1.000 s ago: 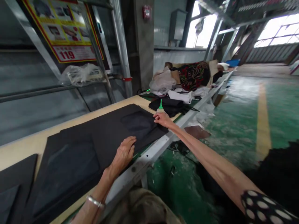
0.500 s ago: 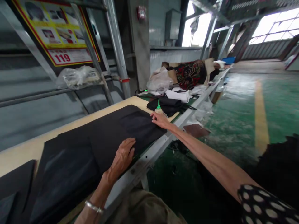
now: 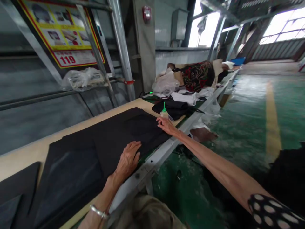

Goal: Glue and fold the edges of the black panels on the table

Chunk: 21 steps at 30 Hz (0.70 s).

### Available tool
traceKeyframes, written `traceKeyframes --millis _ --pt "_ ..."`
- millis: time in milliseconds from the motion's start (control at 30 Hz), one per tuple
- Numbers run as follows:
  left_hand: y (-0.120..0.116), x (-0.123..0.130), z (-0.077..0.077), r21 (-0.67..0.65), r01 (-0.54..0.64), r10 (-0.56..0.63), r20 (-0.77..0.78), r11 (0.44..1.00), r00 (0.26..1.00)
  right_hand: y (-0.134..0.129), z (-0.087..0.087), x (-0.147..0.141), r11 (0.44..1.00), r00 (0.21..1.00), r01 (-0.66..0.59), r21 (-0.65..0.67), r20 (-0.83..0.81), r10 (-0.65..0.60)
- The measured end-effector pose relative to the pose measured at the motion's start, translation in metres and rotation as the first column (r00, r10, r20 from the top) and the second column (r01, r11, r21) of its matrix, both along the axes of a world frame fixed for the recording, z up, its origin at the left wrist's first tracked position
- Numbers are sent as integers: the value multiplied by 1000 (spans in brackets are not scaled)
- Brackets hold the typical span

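Observation:
Several black panels [image 3: 114, 127], apparently fabric or thin sheet, lie overlapping along the bench. My left hand [image 3: 130, 159] rests palm-down on their near edge, fingers stretched out and the thumb apart. A metal bracelet circles that wrist. At the far right end of the panels is my right hand [image 3: 167, 125], its fingers bent and drawn together over the dark material; what they pinch, if anything, is hidden. Just behind it stands a small pale bottle [image 3: 164, 114] with a green pointed nozzle, and I cannot tell whether the hand touches it.
Beyond the bottle lie a folded black cloth [image 3: 175, 108], white pieces [image 3: 184, 98], a clear plastic bag [image 3: 166, 82] and a patterned bundle [image 3: 199, 76]. A metal rail [image 3: 164, 152] edges the bench. Pipe framing [image 3: 121, 47] rises behind it. Green floor [image 3: 240, 127] extends right.
The whole scene has shifted slightly right in view as the camera turned. Both hands keep nearly the same places on the dark panels; the bottle remains behind my right hand.

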<state>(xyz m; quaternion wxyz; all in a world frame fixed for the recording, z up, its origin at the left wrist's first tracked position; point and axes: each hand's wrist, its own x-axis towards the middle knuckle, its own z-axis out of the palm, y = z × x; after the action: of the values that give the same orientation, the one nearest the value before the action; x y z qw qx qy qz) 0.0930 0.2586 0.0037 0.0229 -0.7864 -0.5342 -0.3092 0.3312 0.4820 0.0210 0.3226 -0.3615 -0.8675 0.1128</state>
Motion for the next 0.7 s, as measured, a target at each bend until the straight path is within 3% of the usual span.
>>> traceKeyframes --millis 200,367,467,567,700 --pt "-1 2 0 19 -18 18 -7 1000 1000 -5 1 6 995 996 80 64 39 -82" --pt "0 1 -3 38 -16 16 -15 999 1000 4 15 36 952 959 284 117 -23 -283" --pt "1 0 -6 60 -10 11 -24 998 1000 -6 21 52 908 917 394 144 -130 -377" --pt "2 -2 -10 67 -17 20 -44 998 999 -40 15 48 914 936 333 233 -201 -290" --pt "2 -4 -12 86 -10 15 -61 996 998 -90 -4 13 942 997 76 327 -24 -71"
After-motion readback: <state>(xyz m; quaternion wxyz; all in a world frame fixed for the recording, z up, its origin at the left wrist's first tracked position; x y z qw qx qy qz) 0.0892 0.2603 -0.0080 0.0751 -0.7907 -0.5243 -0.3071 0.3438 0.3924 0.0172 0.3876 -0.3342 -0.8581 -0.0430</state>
